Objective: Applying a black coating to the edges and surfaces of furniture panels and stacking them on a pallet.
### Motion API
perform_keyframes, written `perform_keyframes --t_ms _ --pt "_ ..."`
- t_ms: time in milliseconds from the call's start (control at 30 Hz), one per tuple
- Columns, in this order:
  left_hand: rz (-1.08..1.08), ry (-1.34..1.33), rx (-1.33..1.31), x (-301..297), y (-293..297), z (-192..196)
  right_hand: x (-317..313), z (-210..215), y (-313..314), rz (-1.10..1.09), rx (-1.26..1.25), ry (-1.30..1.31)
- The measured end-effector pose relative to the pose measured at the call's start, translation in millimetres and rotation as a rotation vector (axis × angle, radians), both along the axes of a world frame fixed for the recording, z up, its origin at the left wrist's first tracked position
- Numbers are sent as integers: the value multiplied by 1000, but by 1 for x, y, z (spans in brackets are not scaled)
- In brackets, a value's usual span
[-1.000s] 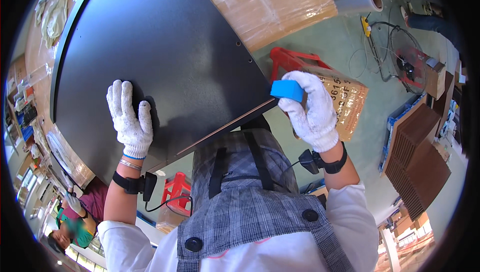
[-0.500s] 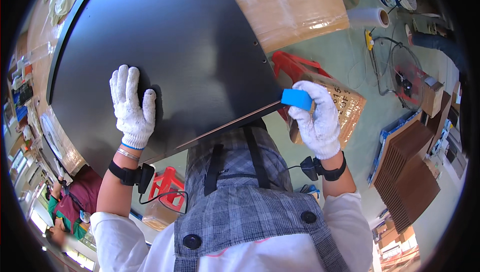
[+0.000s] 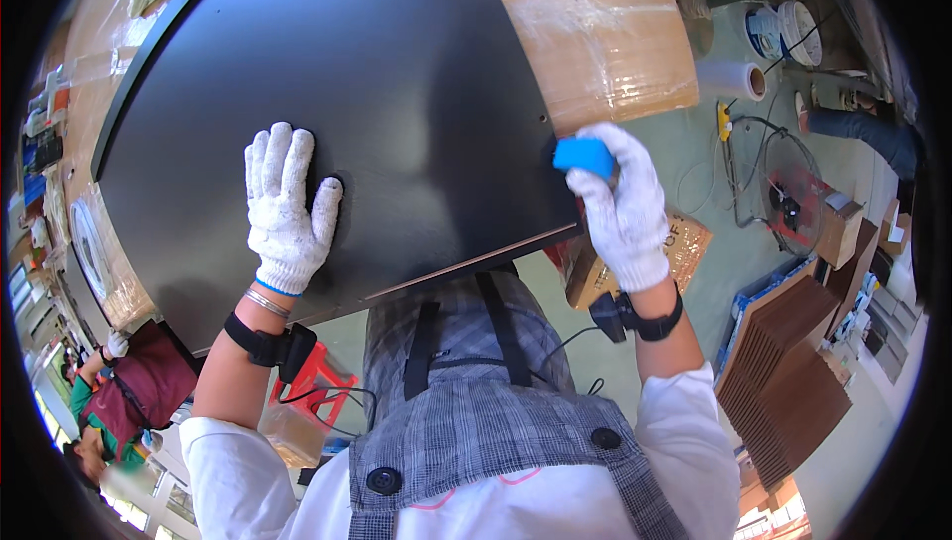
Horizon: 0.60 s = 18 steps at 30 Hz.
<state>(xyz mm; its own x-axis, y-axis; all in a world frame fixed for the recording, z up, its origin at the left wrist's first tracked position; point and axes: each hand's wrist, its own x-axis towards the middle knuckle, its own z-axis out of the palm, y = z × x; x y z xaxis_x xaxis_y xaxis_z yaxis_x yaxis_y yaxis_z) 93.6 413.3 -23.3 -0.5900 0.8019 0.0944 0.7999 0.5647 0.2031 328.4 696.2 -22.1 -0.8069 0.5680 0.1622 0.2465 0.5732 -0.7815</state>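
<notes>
Clamped in the gloved right hand (image 3: 627,205), a blue block (image 3: 583,155) is pressed to the black panel's (image 3: 397,94) right edge — the panel is steadied by the left hand (image 3: 286,211), spread flat.

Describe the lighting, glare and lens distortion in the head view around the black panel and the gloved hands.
Head view: daylight is bright and even; the black panel shows soft sheen, no hard glare; the left hand casts a faint shadow beside its fingers; the right hand and blue block are sharp; the panel's straight edges bow, and the rim is dark.
</notes>
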Motion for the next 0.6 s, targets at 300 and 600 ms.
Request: perform_keyframes --t_ms 300,600 --pt "10 -15 12 -2 -2 0 -14 16 -2 -81 -70 -118" --pt "23 -22 48 -3 -2 2 -88 -5 21 -112 -47 0"
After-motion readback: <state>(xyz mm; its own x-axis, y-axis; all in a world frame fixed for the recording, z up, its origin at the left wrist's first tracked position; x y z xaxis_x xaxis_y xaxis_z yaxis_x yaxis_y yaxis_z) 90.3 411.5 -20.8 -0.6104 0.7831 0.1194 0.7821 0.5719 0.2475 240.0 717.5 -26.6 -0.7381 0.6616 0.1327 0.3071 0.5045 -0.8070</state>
